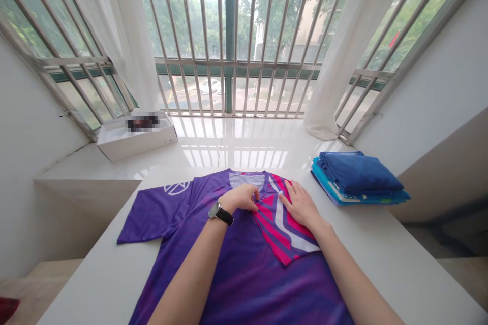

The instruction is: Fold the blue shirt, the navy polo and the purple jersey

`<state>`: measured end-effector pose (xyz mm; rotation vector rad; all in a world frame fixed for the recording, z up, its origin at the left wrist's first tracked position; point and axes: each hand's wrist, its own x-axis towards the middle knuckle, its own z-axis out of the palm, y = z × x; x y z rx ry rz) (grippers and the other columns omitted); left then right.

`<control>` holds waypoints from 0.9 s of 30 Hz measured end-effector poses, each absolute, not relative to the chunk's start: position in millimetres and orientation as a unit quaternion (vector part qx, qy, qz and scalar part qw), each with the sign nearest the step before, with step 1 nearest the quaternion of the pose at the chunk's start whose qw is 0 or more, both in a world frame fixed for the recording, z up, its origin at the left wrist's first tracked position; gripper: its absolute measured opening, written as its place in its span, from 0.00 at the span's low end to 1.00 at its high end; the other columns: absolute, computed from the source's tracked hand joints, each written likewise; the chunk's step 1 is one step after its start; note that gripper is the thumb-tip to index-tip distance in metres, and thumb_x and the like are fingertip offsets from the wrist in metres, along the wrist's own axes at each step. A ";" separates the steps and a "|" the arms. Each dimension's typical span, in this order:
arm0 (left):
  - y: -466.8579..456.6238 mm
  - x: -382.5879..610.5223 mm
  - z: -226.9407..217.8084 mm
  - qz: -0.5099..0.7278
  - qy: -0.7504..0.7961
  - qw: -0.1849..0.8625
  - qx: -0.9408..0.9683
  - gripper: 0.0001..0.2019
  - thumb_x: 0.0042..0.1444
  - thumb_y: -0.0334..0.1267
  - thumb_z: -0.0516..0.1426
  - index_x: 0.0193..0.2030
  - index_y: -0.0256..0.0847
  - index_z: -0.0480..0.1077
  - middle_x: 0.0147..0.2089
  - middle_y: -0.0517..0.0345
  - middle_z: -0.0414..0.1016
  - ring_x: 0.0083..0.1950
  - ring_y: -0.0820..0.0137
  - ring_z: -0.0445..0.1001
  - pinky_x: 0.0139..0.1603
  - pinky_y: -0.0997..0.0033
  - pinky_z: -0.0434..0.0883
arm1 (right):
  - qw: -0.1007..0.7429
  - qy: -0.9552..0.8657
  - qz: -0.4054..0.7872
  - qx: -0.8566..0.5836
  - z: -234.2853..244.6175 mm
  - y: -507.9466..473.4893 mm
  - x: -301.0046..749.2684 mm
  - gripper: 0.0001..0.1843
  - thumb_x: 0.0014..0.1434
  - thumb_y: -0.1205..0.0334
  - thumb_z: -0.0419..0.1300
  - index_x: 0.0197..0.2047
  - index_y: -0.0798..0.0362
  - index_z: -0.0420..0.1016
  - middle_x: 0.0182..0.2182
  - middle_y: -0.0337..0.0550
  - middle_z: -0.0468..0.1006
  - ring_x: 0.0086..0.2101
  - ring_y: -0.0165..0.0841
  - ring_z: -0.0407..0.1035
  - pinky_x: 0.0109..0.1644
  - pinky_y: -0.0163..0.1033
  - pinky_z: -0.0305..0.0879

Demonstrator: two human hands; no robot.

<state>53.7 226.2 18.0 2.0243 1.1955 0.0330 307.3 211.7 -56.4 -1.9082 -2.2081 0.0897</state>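
Observation:
A purple sports jersey (244,274) lies spread flat on a white table (389,259), collar toward the window. Its right side is folded inward, showing a pink, white and purple striped panel (284,236). My left hand (242,197), with a black wristwatch, has its fingers curled and pinching the fabric at the folded edge near the collar. My right hand (301,204) lies flat on the folded panel, fingers stretched out. The left sleeve (152,208) with a white logo is laid out to the left.
A stack of folded blue and teal clothes (358,177) sits at the table's far right. A white open box (137,137) rests on the glossy window ledge (236,144). Barred windows and white curtains (343,51) stand beyond.

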 end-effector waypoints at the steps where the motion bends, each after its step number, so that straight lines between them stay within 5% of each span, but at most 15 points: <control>1: 226.3 54.4 17.3 0.011 0.471 0.374 0.799 0.16 0.46 0.31 0.64 0.44 0.40 0.73 0.31 0.61 0.78 0.34 0.69 0.77 0.30 0.76 0.66 | 0.112 -0.753 0.022 -0.649 -55.0 211.3 306.6 0.39 0.67 0.41 0.42 0.70 0.60 0.55 0.69 0.59 0.56 0.68 0.47 0.48 0.70 0.51 0.46; 6: 225.0 51.2 28.0 0.020 0.477 0.297 0.827 0.15 0.46 0.35 0.65 0.43 0.39 0.74 0.35 0.56 0.79 0.36 0.66 0.77 0.34 0.74 0.68 | 0.142 -0.771 -0.020 -0.621 -43.5 203.1 295.3 0.38 0.67 0.42 0.43 0.70 0.62 0.56 0.70 0.62 0.53 0.69 0.48 0.44 0.70 0.51 0.43; 13: 213.5 -30.2 69.9 0.219 0.575 0.232 0.753 0.16 0.57 0.47 0.55 0.46 0.39 0.73 0.39 0.54 0.79 0.39 0.66 0.77 0.38 0.71 0.71 | 0.077 -0.763 0.067 -0.638 -43.4 185.7 277.2 0.51 0.61 0.29 0.43 0.72 0.62 0.49 0.71 0.61 0.48 0.69 0.49 0.43 0.71 0.51 0.40; 19: 180.6 -173.9 50.4 0.080 0.819 0.057 0.565 0.17 0.57 0.46 0.54 0.48 0.40 0.72 0.47 0.48 0.79 0.49 0.56 0.77 0.46 0.66 0.70 | 0.079 -0.764 0.064 -0.637 -43.5 185.9 277.9 0.51 0.61 0.29 0.42 0.72 0.63 0.50 0.70 0.64 0.49 0.69 0.51 0.44 0.70 0.52 0.40; 27: 153.7 -232.2 23.2 -0.003 0.866 0.097 0.490 0.23 0.56 0.55 0.52 0.45 0.37 0.71 0.52 0.37 0.77 0.53 0.50 0.75 0.44 0.62 0.70 | 0.090 -0.763 0.059 -0.637 -45.8 186.9 277.1 0.49 0.61 0.29 0.42 0.72 0.60 0.52 0.70 0.61 0.50 0.69 0.49 0.45 0.70 0.52 0.41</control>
